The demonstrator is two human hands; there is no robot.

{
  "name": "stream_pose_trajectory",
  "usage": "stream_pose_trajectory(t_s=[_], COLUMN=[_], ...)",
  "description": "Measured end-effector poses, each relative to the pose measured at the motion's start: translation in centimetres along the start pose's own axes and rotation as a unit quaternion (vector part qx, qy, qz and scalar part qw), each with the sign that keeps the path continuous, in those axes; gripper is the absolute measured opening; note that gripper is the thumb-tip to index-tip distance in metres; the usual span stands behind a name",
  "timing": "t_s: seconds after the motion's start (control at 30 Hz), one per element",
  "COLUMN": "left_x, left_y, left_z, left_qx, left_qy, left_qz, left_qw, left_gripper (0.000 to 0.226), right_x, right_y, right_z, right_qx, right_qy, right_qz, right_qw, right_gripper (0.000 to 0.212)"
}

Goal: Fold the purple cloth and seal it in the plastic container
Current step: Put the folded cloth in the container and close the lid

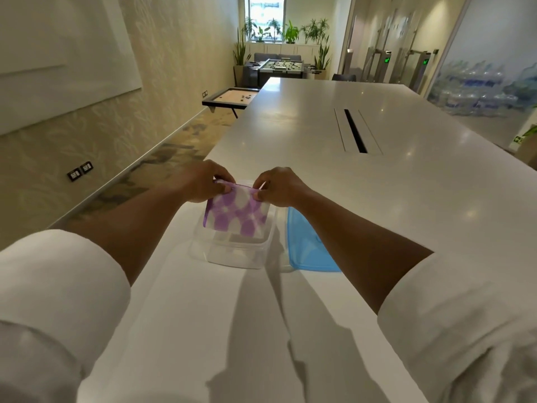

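Observation:
The purple and white cloth [236, 212], folded into a small square, hangs over the open clear plastic container [232, 253] on the white table. My left hand [200, 181] pinches its far left corner and my right hand [279, 186] pinches its far right corner. The cloth's near edge dips into the container's mouth. The blue lid [308, 245] lies flat on the table just right of the container, partly under my right forearm.
The long white table [348, 199] stretches ahead, with a dark cable slot [355, 130] in its middle. The table's left edge runs close to the container; carpeted floor and a wall lie beyond it.

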State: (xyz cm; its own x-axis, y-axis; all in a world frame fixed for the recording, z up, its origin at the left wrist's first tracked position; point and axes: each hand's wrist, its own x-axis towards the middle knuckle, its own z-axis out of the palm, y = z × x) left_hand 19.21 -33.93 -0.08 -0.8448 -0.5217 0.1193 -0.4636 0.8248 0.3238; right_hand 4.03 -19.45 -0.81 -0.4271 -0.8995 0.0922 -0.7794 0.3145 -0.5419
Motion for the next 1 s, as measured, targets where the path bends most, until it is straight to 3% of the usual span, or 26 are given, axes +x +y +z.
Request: stream_pose_trajectory(t_s=[0.27, 0.57, 0.8, 1.0], left_x=[0.2, 0.2, 0.9, 0.8], left_y=[1.5, 2.0, 2.9, 3.9], left_z=[0.9, 2.7, 3.4, 4.3], left_qx=[0.126, 0.223, 0.252, 0.27], left_qy=[-0.097, -0.125, -0.114, -0.163], left_qz=[0.015, 0.023, 0.02, 0.003], left_qw=[0.987, 0.966, 0.961, 0.949], left_gripper=[0.023, 0.022, 0.031, 0.025], right_x=[-0.8, -0.5, -0.1, -0.2], right_y=[-0.6, -0.8, -0.3, 0.3], right_z=[1.0, 2.7, 4.1, 3.9], right_qx=[-0.215, -0.32, -0.336, -0.252], right_qy=[-0.078, -0.12, -0.041, -0.029], right_qz=[-0.028, -0.035, -0.053, -0.042], right_qw=[0.973, 0.939, 0.94, 0.966], right_gripper=[0.029, 0.03, 0.027, 0.027])
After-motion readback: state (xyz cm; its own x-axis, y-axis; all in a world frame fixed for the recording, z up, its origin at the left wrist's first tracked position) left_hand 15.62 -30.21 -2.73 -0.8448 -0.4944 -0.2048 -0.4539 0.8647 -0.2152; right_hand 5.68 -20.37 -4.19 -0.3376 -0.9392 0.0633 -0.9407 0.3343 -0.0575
